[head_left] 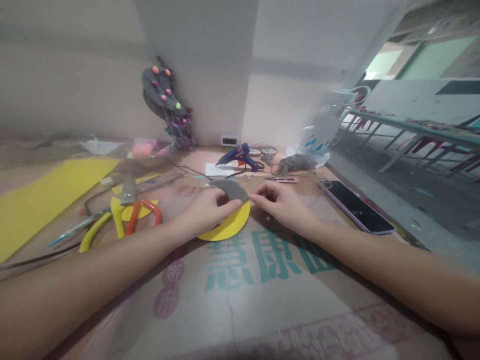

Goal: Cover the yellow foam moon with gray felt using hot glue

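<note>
A yellow paper crescent or disc [230,225] has a grey, yarn-like covering [237,189] along its far part. My left hand [204,209] grips it at the left, thumb laid across the top and fingers mostly underneath. Just off its right edge, my right hand [283,202] is closed in a pinch. What sits between those fingertips is too small to make out. Beyond both hands, a blue hot glue gun [237,156] rests on a white sheet. A loose bundle of grey yarn [294,164] lies to the right of it.
Scissors with orange and yellow handles [137,217] and a yellow sheet [56,192] lie at left. A phone [358,207] is at right, near the table edge. A grey crescent ornament with pompoms [161,92] stands against the wall, near a small digital display [230,140] and a bag [318,130].
</note>
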Demonstrator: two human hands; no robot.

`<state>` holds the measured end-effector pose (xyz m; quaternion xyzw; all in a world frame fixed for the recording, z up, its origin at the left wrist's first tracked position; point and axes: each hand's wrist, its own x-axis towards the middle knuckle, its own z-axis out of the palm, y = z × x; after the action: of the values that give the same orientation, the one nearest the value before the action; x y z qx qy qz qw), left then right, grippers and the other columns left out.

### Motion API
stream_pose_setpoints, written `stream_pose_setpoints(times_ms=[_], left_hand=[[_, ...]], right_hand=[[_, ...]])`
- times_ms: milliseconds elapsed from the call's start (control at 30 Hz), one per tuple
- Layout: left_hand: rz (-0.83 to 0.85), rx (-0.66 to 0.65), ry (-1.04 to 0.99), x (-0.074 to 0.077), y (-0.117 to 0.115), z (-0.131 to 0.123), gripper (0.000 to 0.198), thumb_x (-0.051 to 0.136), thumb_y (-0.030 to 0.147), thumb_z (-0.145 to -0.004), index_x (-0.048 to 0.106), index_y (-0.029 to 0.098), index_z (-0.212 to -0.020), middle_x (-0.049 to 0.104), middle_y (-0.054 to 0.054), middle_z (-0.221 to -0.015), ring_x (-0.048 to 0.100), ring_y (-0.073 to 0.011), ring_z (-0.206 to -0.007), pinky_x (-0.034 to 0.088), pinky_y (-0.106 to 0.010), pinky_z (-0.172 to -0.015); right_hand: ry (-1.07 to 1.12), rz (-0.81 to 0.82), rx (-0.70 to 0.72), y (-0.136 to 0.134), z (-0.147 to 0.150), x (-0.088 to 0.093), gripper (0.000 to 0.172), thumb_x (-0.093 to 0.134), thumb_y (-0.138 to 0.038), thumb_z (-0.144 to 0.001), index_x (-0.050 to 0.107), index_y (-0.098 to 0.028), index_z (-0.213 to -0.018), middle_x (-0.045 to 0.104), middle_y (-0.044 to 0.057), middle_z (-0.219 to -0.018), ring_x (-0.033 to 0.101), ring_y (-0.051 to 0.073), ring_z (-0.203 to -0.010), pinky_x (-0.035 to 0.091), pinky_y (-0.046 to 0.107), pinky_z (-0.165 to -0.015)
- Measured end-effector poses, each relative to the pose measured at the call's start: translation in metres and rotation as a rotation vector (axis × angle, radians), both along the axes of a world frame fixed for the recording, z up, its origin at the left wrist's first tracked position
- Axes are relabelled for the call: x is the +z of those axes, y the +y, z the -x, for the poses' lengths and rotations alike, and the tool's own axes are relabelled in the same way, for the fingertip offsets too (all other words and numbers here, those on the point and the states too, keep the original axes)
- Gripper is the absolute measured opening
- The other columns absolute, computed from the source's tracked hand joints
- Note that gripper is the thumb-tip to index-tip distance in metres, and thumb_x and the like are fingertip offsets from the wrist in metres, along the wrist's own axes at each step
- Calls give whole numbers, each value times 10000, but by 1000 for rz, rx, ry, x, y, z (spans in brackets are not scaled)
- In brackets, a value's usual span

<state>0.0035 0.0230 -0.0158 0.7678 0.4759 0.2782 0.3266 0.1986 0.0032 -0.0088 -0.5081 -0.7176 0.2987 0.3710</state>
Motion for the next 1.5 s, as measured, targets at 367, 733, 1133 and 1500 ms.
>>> stream_pose_setpoints(times_ms=[367, 733, 1133, 1500], left_hand=[[60, 64, -100, 3, -3, -1, 355, 612, 503, -689, 635, 149, -674, 588, -8, -584, 528, -167, -574, 349, -249, -489], [149, 106, -88, 0, 1, 2, 455, 553, 602, -737, 580, 149, -717, 537, 19, -575, 475, -116, -482, 325, -223, -425], [57, 94, -47, 4, -2, 0, 408, 572, 546, -737, 545, 158, -616, 536, 9, -553, 472, -124, -509, 295, -220, -427], [166, 105, -143, 0, 0, 0, 430, 569, 583, -736, 492, 172, -637, 479, 46, -516, 453, -94, -428, 298, -202, -388]], right_hand=[[71, 26, 12, 2, -3, -5, 235, 550, -409, -832, 583, -179, -797, 518, -35, -602, 461, 90, -485, 368, 205, -423], [-72, -373, -28, -8, -7, 0, 169, 540, -301, -868, 579, -185, -751, 558, -5, -655, 502, 114, -599, 408, 238, -568], [-250, -524, 162, -6, -8, -7, 204, 480, -227, -918, 662, -190, -1003, 623, 33, -782, 574, 128, -723, 453, 255, -668], [-169, -438, -15, -12, -5, 1, 300, 516, -367, -872, 485, -186, -634, 491, -19, -572, 446, 103, -541, 357, 228, -516]])
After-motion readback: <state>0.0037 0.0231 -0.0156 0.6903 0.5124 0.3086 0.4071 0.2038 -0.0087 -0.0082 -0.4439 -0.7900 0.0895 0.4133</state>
